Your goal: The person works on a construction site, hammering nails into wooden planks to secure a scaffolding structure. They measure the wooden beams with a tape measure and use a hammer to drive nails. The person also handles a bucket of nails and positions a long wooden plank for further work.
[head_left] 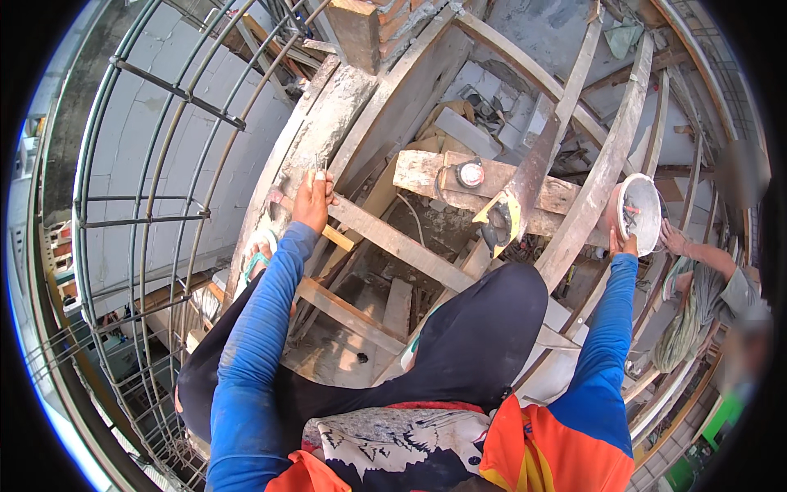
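Bucket [650,207] is gripped by the right hand [625,244], a co-worker's hand [675,240] beside it, while the left hand [312,202] pinches apparent nails [319,163] near a hammer [338,238], likely mid-handover, the next move calling for a steady hold

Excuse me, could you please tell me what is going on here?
The seated person's left hand pinches what look like nails, above a hammer lying by the timber. The right hand grips a bucket, with another person's hand at its far side. A saw and what looks like a tape measure rest on the wooden beam.
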Demonstrator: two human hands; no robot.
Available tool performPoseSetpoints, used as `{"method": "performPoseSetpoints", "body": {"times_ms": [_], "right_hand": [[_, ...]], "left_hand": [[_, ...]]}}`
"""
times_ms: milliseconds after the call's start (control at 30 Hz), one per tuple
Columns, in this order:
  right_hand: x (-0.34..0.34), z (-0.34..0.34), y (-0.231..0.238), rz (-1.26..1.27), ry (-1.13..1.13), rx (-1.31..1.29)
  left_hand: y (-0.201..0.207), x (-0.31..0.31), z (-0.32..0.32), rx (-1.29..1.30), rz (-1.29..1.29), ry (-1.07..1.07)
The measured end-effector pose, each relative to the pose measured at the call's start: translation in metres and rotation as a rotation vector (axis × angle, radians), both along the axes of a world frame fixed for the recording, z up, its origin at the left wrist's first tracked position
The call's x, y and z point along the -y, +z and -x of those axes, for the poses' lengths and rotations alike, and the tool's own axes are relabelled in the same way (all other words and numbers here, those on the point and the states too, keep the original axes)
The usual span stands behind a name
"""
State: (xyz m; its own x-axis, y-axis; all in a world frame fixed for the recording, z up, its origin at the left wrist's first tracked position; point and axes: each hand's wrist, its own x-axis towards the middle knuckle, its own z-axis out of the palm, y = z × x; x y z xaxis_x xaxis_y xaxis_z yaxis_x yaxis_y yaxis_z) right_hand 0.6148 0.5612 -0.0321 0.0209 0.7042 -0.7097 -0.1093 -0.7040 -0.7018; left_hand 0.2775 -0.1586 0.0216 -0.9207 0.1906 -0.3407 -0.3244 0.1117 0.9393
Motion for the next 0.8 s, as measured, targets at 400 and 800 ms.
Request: {"method": "performPoseSetpoints", "body": {"times_ms": [400,800], "right_hand": [[0.375,0.203,0.163,-0.566,1.454,-0.215],[0.442,0.307,0.137,-0.793,1.458,-0.154]], "left_hand": [[0.035,-0.125,-0.053,-0.216,0.068,-0.218],[0.016,-0.095,-0.007,-0.268,0.176,-0.07]]}}
